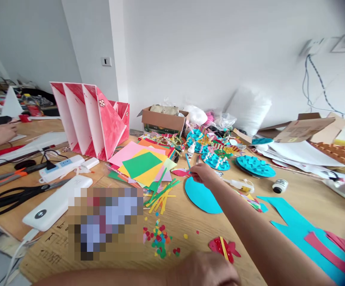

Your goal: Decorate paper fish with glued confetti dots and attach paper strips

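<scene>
My right hand (201,174) reaches out over the far edge of a blue paper disc (204,196). Its fingers are pinched at the lower end of a thin blue stick (187,161), like a pencil. Close to those fingertips lies a small red paper fish (180,172). At the bottom edge is my left hand (206,271), back up, its fingers hidden below. Just beyond it rests another red paper fish (221,248) with a yellow strip across it. Coloured paper dots (160,238) are scattered to its left.
Coloured paper sheets (142,165) and cut strips (162,194) lie left of the disc. A small dropper bottle (191,149), a glue bottle (242,185) and blue decorated discs (255,166) stand further back. Black scissors (20,194) and a white power bank (57,202) are left.
</scene>
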Tool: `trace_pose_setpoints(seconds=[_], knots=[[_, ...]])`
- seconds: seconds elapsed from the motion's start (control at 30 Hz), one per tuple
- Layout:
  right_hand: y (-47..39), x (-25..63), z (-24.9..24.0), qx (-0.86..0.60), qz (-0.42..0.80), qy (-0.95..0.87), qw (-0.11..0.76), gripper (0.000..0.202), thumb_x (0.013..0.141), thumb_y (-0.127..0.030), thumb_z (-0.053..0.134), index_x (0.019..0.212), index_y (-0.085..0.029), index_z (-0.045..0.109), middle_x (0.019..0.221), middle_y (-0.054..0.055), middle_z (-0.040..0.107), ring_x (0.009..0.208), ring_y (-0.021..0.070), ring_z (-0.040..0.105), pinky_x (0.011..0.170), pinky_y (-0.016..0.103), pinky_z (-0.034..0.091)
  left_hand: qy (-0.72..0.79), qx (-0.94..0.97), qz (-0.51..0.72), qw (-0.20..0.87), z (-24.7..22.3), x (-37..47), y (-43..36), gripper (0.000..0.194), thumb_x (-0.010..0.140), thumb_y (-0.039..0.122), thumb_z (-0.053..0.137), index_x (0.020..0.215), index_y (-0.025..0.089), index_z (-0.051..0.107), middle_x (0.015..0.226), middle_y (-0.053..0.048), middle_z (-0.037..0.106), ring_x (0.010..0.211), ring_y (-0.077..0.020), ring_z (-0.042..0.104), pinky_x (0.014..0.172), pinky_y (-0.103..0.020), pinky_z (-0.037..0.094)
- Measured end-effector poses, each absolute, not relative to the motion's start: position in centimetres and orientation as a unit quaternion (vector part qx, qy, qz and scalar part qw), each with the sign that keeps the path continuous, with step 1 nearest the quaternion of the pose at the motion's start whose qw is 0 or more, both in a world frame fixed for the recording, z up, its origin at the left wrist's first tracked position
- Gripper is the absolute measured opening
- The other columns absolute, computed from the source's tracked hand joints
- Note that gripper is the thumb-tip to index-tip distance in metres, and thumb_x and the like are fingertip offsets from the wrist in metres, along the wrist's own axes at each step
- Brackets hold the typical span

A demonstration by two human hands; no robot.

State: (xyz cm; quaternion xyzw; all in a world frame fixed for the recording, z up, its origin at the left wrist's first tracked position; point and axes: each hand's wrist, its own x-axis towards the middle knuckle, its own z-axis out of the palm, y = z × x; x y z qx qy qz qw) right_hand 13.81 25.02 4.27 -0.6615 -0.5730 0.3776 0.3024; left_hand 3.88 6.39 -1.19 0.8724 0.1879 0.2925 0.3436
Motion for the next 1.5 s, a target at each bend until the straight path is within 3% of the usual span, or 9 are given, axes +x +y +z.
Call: trace_pose_setpoints(seconds=[0.13,0.27,0.43,0.57,0.77,1.0,1.2,1.37,1.5], knots=[[17.9,16.1,5.2,-0.616,0.409,-0.556,0.379,0.01,0.073,-0.022,0.054,0.074,-0.018,0.044,0.058,-0.004,0.051,0.051,0.0072,0.051,0.052,0.021,0.044,0.328,0.613,0.438,0.57,1.0,2.7,6.9,0.014,0.081,0.028,0.041,0.074,0.016,0.044,0.059,0.003,0.044,0.052,-0.0071,0.043,0.049,-0.018,0.035],[11.0,17.6,4.7,-0.5,0.449,-0.611,0.419,0.016,0.069,-0.028,0.057,0.073,-0.018,0.044,0.055,-0.005,0.049,0.053,0.0086,0.048,0.05,0.022,0.04,0.325,0.473,0.513,0.638,2.6,2.4,8.0,0.032,0.077,0.038,0.05,0.099,0.015,0.044,0.076,0.0,0.047,0.058,-0.0072,0.045,0.048,-0.018,0.033],[6.4,18.2,3.0,-0.511,0.381,-0.668,0.383,0.012,0.071,-0.026,0.053,0.068,-0.019,0.043,0.058,-0.005,0.044,0.052,0.0079,0.041,0.047,0.021,0.034,0.302,0.503,0.485,0.648,3.8,3.3,8.4,0.035,0.075,0.042,0.052,0.089,0.01,0.054,0.067,-0.001,0.049,0.057,-0.0081,0.045,0.049,-0.018,0.032],[5.5,18.8,3.1,-0.513,0.332,-0.712,0.347,0.006,0.074,-0.024,0.049,0.071,-0.019,0.048,0.064,-0.002,0.052,0.057,0.0097,0.047,0.052,0.022,0.038,0.325,0.555,0.473,0.602,3.8,4.0,8.3,0.032,0.074,0.042,0.053,0.08,0.01,0.056,0.06,0.001,0.047,0.052,-0.0075,0.041,0.045,-0.018,0.03],[5.2,19.6,4.5,-0.514,0.274,-0.715,0.387,0.02,0.078,-0.036,0.048,0.088,-0.02,0.056,0.073,0.001,0.056,0.062,0.0115,0.052,0.054,0.022,0.041,0.322,0.664,0.419,0.529,3.0,4.4,7.7,0.027,0.079,0.039,0.049,0.076,0.013,0.056,0.057,0.004,0.042,0.052,-0.0068,0.038,0.05,-0.018,0.03],[4.8,19.2,5.0,-0.477,0.248,-0.716,0.446,0.015,0.076,-0.033,0.051,0.071,-0.02,0.056,0.067,0.0,0.052,0.058,0.0107,0.048,0.052,0.022,0.039,0.291,0.716,0.412,0.483,3.0,4.8,6.9,0.028,0.079,0.039,0.05,0.075,0.012,0.057,0.069,0.0,0.051,0.067,-0.011,0.045,0.062,-0.021,0.035],[4.0,19.7,5.9,-0.501,0.276,-0.693,0.44,0.017,0.08,-0.033,0.045,0.083,-0.019,0.053,0.062,-0.001,0.054,0.051,0.01,0.049,0.048,0.022,0.04,0.305,0.654,0.349,0.598,3.8,5.0,5.9,0.028,0.073,0.039,0.056,0.069,0.011,0.055,0.061,0.001,0.05,0.056,-0.0082,0.043,0.051,-0.019,0.032],[4.1,20.9,6.3,-0.479,0.059,-0.786,0.387,0.032,0.083,-0.02,0.035,0.112,-0.023,0.05,0.098,0.008,0.058,0.079,0.0155,0.056,0.067,0.028,0.045,0.272,0.523,0.277,0.759,6.5,5.2,4.0,0.027,0.068,0.038,0.061,0.07,0.011,0.054,0.061,0.001,0.05,0.049,-0.0051,0.044,0.047,-0.018,0.03],[4.9,22.1,6.8,-0.491,-0.035,-0.804,0.332,0.031,0.083,-0.022,0.038,0.106,-0.023,0.058,0.093,0.009,0.061,0.082,0.0192,0.057,0.07,0.03,0.044,0.243,0.532,0.232,0.777,7.5,4.9,3.6,0.033,0.075,0.045,0.052,0.077,0.012,0.056,0.063,-0.001,0.052,0.05,-0.0064,0.047,0.047,-0.018,0.033]])
